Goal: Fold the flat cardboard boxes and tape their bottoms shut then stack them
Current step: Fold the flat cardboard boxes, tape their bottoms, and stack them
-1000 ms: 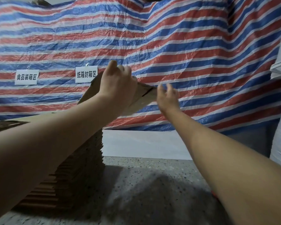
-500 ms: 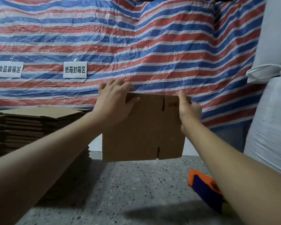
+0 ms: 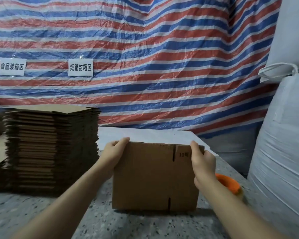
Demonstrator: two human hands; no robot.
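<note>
Since half a second ago, the flat brown cardboard box blank (image 3: 154, 176) has come down from mid-air and now stands on its lower edge on the grey speckled stone desk (image 3: 41, 219), near the middle of the desk's front part, its broad face toward the camera.

Judging by this, the task is at its very start for this piece: the blank is picked but not yet opened into a box, no bottom flaps are folded, no tape is on it, and no finished stack of boxes shows anywhere in view.

Both hands hold the blank by its upper corners. On the left hand (image 3: 113, 157) the fingers (image 3: 123, 140) curl over the top left edge and pinch the card against the palm. On the right hand (image 3: 203, 161) the thumb lies along the top right edge near the printed "10", while the remaining digits go behind the card, so I cannot tell how they lie.

Just behind the right wrist, toward the desk's right edge, an orange plastic tape dispenser (image 3: 229, 184) waits, partly hidden.

Farther back at the left edge stands a tall pile of flat brown cardboard blanks (image 3: 52, 149), well apart from the held one. Behind everything hangs a red, white and blue striped tarpaulin (image 3: 162, 57).
</note>
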